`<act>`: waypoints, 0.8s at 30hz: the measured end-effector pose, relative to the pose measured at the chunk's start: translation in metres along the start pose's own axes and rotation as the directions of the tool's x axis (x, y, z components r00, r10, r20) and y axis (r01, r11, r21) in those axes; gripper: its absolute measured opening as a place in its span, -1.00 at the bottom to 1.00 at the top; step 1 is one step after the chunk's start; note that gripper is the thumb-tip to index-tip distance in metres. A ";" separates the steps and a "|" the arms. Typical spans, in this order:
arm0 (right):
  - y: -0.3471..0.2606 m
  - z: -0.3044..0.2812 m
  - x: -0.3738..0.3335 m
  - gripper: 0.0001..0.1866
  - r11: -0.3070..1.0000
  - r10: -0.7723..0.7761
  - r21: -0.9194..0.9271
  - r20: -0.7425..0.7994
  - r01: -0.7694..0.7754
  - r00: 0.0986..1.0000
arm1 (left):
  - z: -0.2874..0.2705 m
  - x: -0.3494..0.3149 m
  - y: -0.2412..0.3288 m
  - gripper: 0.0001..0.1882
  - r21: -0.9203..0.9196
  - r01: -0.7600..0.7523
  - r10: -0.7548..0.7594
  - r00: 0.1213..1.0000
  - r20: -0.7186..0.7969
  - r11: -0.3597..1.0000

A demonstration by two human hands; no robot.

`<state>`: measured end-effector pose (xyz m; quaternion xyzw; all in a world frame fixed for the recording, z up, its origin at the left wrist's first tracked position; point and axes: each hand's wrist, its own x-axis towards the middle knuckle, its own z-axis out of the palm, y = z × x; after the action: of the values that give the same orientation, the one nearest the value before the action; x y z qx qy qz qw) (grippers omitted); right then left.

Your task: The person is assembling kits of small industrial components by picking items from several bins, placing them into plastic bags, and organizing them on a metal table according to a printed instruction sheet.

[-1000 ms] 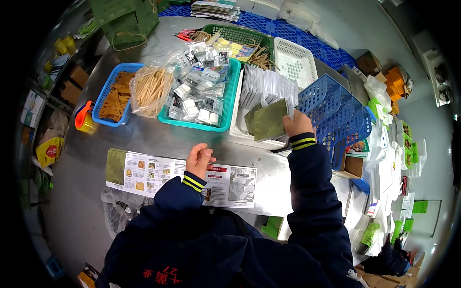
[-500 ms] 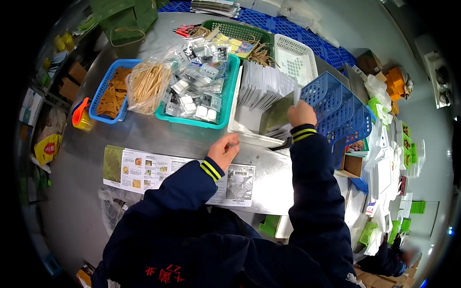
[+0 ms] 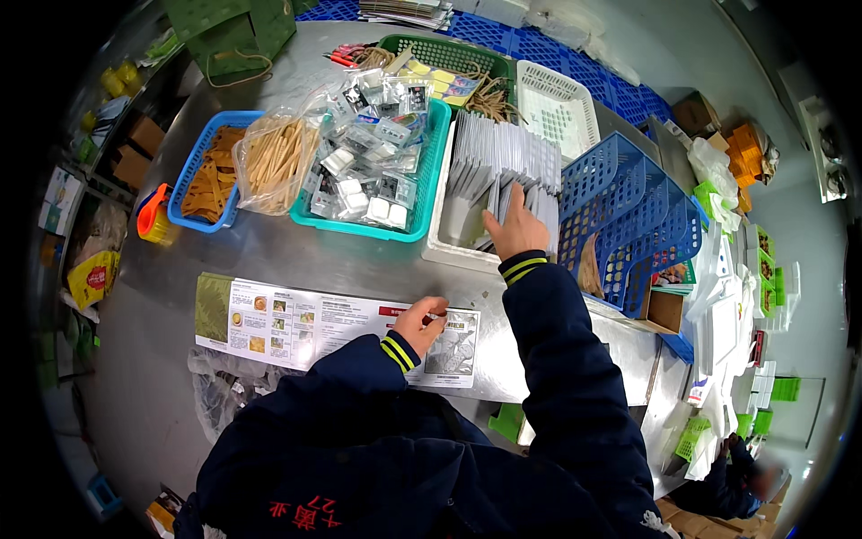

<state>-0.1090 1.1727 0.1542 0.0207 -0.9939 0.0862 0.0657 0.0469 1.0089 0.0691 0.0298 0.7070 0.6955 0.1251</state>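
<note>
My right hand (image 3: 519, 226) is over a white box (image 3: 467, 259) packed with upright folded leaflets (image 3: 503, 148). Its thumb and forefinger are spread apart, touching or just above the leaflets; the other fingers are partly hidden. My left hand (image 3: 420, 325) hovers over or rests on the right part of a long printed sheet (image 3: 346, 314), which lies unfolded on the steel table. Its fingers are loosely curled with a gap to the thumb, and I see nothing held. The sheet has a green left panel, small food pictures and a grey picture at its right end.
A teal basket (image 3: 359, 230) holds small clear packets. Left of it are a bag of wooden sticks (image 3: 274, 162), a blue basket (image 3: 193, 220) of brown pieces and an orange-and-yellow tape dispenser (image 3: 154, 216). A blue perforated rack (image 3: 620, 216) stands right of the box; a white basket (image 3: 584, 126) lies behind.
My right hand has moved left from the box's right edge onto the leaflets; the green-faced sheet there is out of sight. My left hand has come down toward me, over the printed sheet.
</note>
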 end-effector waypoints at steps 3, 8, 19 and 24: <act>0.003 -0.008 -0.010 -0.30 0.997 -0.040 0.065 -0.144 0.050 0.989 | -0.001 -0.002 0.001 -0.73 -0.034 0.052 -0.051 0.998 0.024 0.998; 0.004 -0.028 -0.055 -0.51 0.924 0.084 0.382 -0.245 0.016 0.966 | -0.029 -0.019 -0.027 -0.74 -0.110 0.102 -0.107 0.993 -0.041 0.989; 0.064 0.105 -0.252 -0.42 0.778 0.281 0.353 0.544 -0.520 0.790 | -0.063 -0.088 -0.066 -0.28 0.857 -0.022 -0.050 0.997 0.055 0.515; 0.027 0.076 -0.249 -0.39 0.880 0.190 0.254 0.587 -0.402 0.787 | -0.043 -0.100 -0.062 -0.20 0.874 -0.038 -0.166 0.977 0.134 0.484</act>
<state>0.1261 1.1940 0.0424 -0.1029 -0.9271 0.2692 -0.2397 0.1420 0.9432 0.0212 0.1324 0.9456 0.2290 0.1893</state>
